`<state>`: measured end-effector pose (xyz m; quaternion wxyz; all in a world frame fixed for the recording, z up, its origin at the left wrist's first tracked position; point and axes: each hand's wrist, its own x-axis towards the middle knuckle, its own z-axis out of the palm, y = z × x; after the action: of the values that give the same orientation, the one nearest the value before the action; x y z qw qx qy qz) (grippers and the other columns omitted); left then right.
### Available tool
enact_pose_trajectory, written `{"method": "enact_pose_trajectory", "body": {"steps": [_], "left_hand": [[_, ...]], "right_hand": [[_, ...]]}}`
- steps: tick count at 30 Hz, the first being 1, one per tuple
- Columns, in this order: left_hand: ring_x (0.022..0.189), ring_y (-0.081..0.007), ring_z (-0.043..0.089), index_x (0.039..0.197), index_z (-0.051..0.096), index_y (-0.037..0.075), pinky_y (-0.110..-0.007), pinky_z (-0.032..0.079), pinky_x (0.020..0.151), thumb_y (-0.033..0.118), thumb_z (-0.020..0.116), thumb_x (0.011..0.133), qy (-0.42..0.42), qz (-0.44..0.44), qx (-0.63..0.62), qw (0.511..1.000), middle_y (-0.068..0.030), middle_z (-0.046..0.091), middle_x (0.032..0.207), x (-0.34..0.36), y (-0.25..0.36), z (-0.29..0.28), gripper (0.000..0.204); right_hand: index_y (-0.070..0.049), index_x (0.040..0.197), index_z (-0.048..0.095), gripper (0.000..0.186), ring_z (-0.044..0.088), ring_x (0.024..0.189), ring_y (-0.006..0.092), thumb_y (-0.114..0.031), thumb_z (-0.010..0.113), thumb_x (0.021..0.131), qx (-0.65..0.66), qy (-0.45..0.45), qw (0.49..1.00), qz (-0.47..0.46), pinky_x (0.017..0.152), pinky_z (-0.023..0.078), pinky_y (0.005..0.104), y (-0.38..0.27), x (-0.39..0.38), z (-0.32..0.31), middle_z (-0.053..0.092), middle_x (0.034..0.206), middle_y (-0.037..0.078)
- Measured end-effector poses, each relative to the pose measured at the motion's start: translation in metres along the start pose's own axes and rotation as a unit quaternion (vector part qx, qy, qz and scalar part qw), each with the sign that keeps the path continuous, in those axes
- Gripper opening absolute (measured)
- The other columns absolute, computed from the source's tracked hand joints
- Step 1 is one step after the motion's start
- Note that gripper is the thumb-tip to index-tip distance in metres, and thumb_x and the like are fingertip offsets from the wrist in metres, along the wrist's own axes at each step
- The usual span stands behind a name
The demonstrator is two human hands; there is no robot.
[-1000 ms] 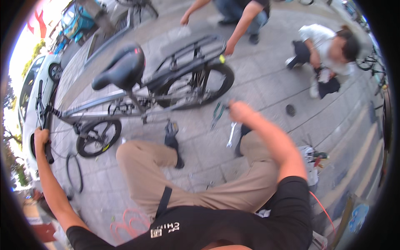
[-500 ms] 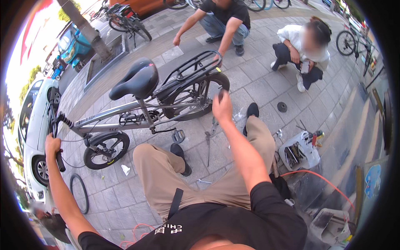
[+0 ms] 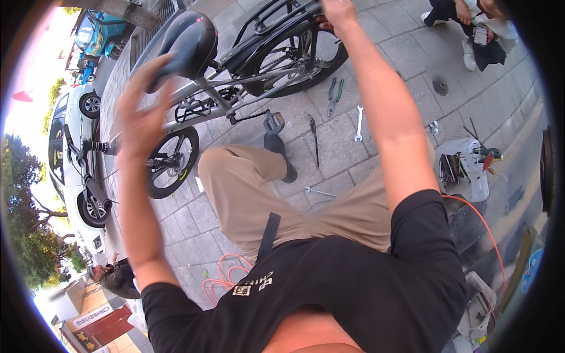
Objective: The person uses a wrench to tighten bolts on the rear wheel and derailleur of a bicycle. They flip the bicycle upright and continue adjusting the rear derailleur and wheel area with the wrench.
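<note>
A grey bicycle with a black saddle stands in front of my knees. My left hand, blurred by motion, is raised beside the saddle with its fingers apart and nothing in them. The black handlebar lies beyond it, free of my hand. At the upper edge, my right hand is closed at the end of the black rear rack, above the rear wheel. The exact grip is partly hidden. A pedal hangs close to my shoe.
Green-handled pliers, an open-end wrench, a thin dark tool and another wrench lie on the paving. A tool bin and an orange hose are at right. A person squats at upper right, holding a phone.
My left hand has let go of the handlebar and moved toward the saddle. My right hand has moved up to the rack's end. The view has shifted, and the squatting helper has left it.
</note>
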<state>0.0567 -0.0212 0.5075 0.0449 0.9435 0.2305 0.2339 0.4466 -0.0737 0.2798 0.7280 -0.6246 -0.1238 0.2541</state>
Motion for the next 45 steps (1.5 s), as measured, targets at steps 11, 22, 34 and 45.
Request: {"method": "enact_pose_trajectory", "body": {"steps": [11,22,34,45], "left_hand": [[0.142,-0.0494,0.046,0.155,0.045,0.0,-0.054,0.034,0.119,0.061,0.043,0.105,-0.104,-0.182,-0.015,0.978,-0.0378,0.051,0.147,0.112,-0.058,0.277,0.078],[0.115,-0.04,0.063,0.125,0.064,-0.004,-0.046,0.045,0.103,0.065,0.041,0.106,-0.078,-0.198,-0.063,0.975,-0.0283,0.068,0.119,0.106,-0.089,0.3,0.076],[0.108,-0.0217,0.07,0.139,0.063,0.001,-0.031,0.055,0.091,0.062,0.059,0.1,-0.059,-0.264,-0.278,0.922,-0.0149,0.071,0.121,0.109,-0.131,0.308,0.072],[0.109,-0.0378,0.063,0.12,0.067,-0.007,-0.044,0.044,0.102,0.062,0.04,0.108,-0.055,-0.115,-0.043,0.991,-0.026,0.069,0.117,0.118,-0.091,0.314,0.075]], "right_hand": [[-0.006,0.102,0.068,0.04,0.071,0.062,0.0149,-0.046,0.068,0.101,0.058,-0.099,0.993,0.025,0.047,0.052,0.0308,0.017,0.011,-0.023,0.071,0.075,0.004],[0.003,0.117,0.07,0.045,0.068,0.115,0.044,-0.034,0.066,0.091,-0.464,-0.176,0.818,0.289,0.098,0.054,0.0499,0.388,-0.19,-0.087,0.071,0.118,0.031],[-0.007,0.121,0.068,0.034,0.068,0.112,0.0441,-0.025,0.063,0.093,-0.574,-0.072,0.807,0.118,0.092,0.056,0.0544,0.387,-0.06,-0.102,0.07,0.119,0.024],[0.004,0.114,0.071,0.042,0.07,0.115,0.0427,-0.027,0.071,0.085,-0.53,0.079,0.753,0.383,0.1,0.055,0.0514,0.422,-0.14,-0.186,0.073,0.117,0.028]]}}
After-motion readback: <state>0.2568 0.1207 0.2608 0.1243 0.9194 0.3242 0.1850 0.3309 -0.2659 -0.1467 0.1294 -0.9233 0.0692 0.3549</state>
